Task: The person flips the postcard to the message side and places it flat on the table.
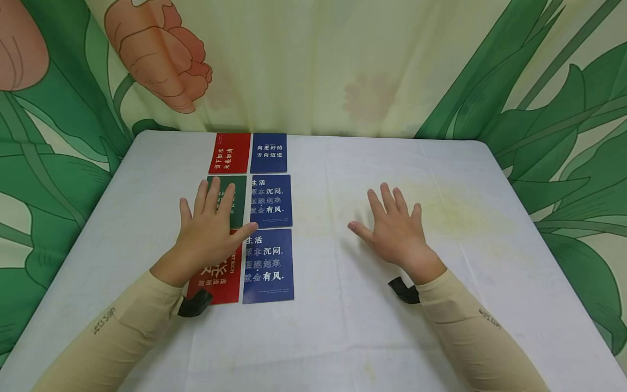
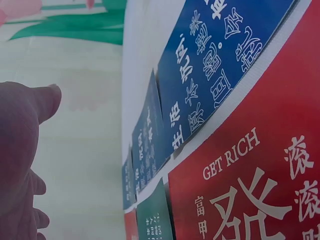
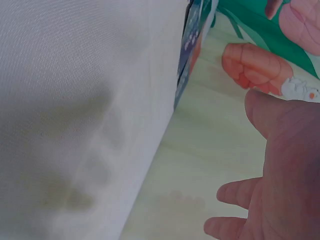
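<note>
Looks bright and evenly lit in the head view, with soft shadows on the white cloth (image 1: 318, 337) near the right hand (image 1: 399, 234), but dimmer and greyer in both wrist views, against a softly blurred curtain (image 2: 80, 165).

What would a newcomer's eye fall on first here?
Probably the six red, green and blue cards, in two columns on the left half of the table. Next, the left grip spread above the left column and the right grip above the table's right half. At upper left, an orange flower stands out on the curtain.
</note>
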Motion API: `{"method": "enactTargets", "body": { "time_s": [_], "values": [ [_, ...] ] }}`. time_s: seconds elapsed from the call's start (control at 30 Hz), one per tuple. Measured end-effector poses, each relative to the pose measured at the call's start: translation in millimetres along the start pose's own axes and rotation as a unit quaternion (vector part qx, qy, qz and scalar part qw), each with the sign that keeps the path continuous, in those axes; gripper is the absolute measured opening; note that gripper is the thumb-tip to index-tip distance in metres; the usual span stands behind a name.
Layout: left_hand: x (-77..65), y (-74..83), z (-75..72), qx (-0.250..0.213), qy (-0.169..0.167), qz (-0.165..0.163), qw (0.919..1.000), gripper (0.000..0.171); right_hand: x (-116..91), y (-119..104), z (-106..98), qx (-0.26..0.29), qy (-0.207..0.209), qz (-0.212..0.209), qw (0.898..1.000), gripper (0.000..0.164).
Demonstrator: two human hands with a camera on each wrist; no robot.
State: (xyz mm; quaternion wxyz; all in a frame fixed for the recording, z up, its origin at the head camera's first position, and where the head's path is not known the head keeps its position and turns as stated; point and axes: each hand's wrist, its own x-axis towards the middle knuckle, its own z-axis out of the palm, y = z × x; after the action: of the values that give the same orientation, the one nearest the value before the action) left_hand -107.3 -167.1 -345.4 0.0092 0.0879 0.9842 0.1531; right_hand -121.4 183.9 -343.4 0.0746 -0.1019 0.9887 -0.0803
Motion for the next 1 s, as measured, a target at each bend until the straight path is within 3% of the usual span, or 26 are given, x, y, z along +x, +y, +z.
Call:
{"method": "enactTargets", "body": {
  "time_s": [0.27,0.4,0.7,1.0],
  "values": [
    [-2.2,-2.5,-0.2,-0.007,-0.001,0.001,1.0,0.102,0.8,-3.7,2.2,0.006,0.004,-0.012,1.0,0.089],
    [-6.6,-5.5,0.9,-0.019,0.002,0.023,0.9995,0.107,0.4,-9.9,4.8,0.017,0.007,-0.031,0.999,0.092],
    [-26.6,-10.8,11.2,-0.075,-0.05,0.082,0.9926,0.111,-0.9,-36.9,19.0,0.042,0.004,-0.112,0.993,0.1],
    [-48.1,-12.9,26.2,-0.11,-0.089,0.099,0.985,0.103,1.8,-67.3,40.7,0.076,-0.024,-0.184,0.98,0.104]
  ]
}}
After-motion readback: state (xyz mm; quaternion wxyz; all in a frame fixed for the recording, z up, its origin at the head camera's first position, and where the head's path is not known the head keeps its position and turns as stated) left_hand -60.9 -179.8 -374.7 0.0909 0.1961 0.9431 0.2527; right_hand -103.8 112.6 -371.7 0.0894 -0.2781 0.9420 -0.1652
